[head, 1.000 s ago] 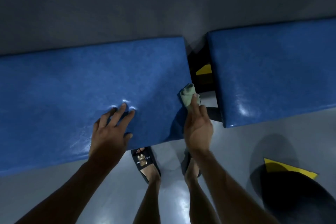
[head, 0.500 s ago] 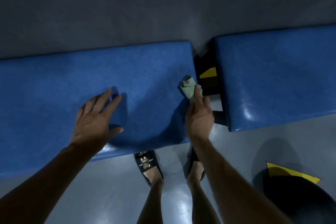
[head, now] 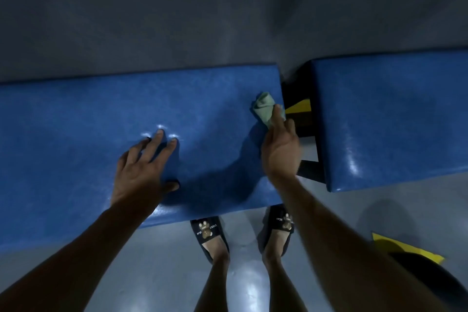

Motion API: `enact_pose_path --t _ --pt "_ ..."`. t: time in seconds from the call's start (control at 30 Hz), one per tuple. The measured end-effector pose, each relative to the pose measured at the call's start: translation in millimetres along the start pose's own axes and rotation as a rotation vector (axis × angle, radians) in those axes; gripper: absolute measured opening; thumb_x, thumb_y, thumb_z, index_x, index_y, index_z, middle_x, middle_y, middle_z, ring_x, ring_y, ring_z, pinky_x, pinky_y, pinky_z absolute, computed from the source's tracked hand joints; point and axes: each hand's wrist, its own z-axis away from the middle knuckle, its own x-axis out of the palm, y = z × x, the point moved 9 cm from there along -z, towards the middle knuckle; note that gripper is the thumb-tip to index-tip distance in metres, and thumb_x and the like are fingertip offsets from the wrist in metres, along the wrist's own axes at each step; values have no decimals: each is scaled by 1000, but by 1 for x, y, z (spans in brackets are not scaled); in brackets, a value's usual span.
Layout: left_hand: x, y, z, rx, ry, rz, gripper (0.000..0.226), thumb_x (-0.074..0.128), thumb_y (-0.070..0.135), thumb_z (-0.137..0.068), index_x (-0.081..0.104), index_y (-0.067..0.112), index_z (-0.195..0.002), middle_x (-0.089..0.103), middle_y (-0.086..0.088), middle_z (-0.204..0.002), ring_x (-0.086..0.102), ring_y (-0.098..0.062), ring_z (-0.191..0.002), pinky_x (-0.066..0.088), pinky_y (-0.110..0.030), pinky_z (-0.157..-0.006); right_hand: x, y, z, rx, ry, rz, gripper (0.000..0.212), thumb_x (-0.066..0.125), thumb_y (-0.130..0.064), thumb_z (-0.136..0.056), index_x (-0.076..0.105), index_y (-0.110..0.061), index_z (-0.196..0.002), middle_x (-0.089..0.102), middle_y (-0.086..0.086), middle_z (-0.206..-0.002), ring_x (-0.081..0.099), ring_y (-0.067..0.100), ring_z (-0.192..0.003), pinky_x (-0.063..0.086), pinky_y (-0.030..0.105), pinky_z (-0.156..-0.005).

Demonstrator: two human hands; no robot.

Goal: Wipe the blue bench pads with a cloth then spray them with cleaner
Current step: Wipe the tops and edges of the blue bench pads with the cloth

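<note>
Right hand (head: 279, 152): fingers (head: 278, 115) curled round bunched green cloth (head: 264, 109), pressed at right end of left blue pad (head: 76, 134) (beside the gap). Left hand (head: 141, 172): fingers spread straight, tips denting same pad. Second blue pad (head: 392, 114) lies right

Left hand (head: 141, 172): lifted off the left bench pad (head: 76, 134) half a second before, then returned flat, fingertips (head: 159, 132) pressing dents into the vinyl. Right hand (head: 279, 152): carried the bunched green cloth (head: 264, 109) farther along the pad's right end, toward the back edge.
</note>
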Motion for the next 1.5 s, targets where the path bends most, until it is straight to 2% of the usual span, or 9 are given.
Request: enact_pose_path --t 0.07,0.27,0.5,0.57,0.77,0.83,1.17,1.4,1.5 --pt "-1 0 0 10 25 5 111 93 43 -52 40 29 -148 33 0 -159 39 -36 -135 35 -53 -106 18 -37 31 -21 14 -62 54 46 -19 -100 37 -22 -154 58 11 -130 66 32 -88 58 46 -70" --pt "-5 1 -4 1 21 -5 110 95 44 -45 47 29 -143 41 -1 -155 45 -35 -131 36 -53 -103 35 -83 74 -918 -148 134 53 48 -20 -90 55 -22 -143 68 6 -111 67 30 -75 56 37 -56" --pt "-7 -1 -7 32 58 -15 106 95 45 -42 53 29 -139 48 -4 -149 51 -36 -124 41 -53 -99 1 -1 -29 120 82 -75 51 42 -29 -104 35 -26 -155 57 14 -123 62 38 -98 47 40 -74" --pt "-7 -2 -8 33 50 -16 106 94 47 -43 53 30 -139 48 -3 -149 51 -35 -122 41 -52 -99 15 -20 -15 208 93 -109 53 42 -28 -104 31 -25 -156 56 11 -129 63 34 -99 41 34 -71" --pt "-6 -2 -13 33 9 -64 109 93 51 -37 55 30 -137 51 -2 -147 54 -35 -115 40 -50 -97 43 -106 57 -867 -104 130 49 38 -20 -98 54 -18 -144 68 9 -113 63 30 -71 53 36 -57" --pt "-6 -2 -14 39 0 -77 109 93 53 -37 55 29 -136 50 -2 -147 54 -36 -114 40 -50 -97 37 -96 38 -1005 -159 128 49 36 -22 -99 52 -20 -145 68 10 -110 64 32 -74 56 39 -61" --pt "-2 -4 -14 46 -11 -82 110 94 51 -35 57 25 -135 51 -5 -146 52 -37 -112 43 -51 -95 21 -34 -98 386 29 -79 46 37 -27 -105 36 -14 -150 56 13 -133 60 35 -115 43 35 -81" --pt "0 -3 -14 40 -22 -92 111 94 51 -35 56 25 -136 50 -6 -147 47 -36 -116 42 -51 -98 50 -141 -24 -682 -136 118 53 50 -25 -90 56 -11 -140 73 12 -109 64 33 -55 51 34 -49" --pt "-1 -1 -14 48 -9 -89 112 96 48 -33 56 23 -135 51 -8 -145 48 -38 -115 42 -52 -98 31 -114 -62 -776 -150 240 51 44 -29 -91 59 -16 -137 70 11 -99 66 34 -64 52 35 -55"
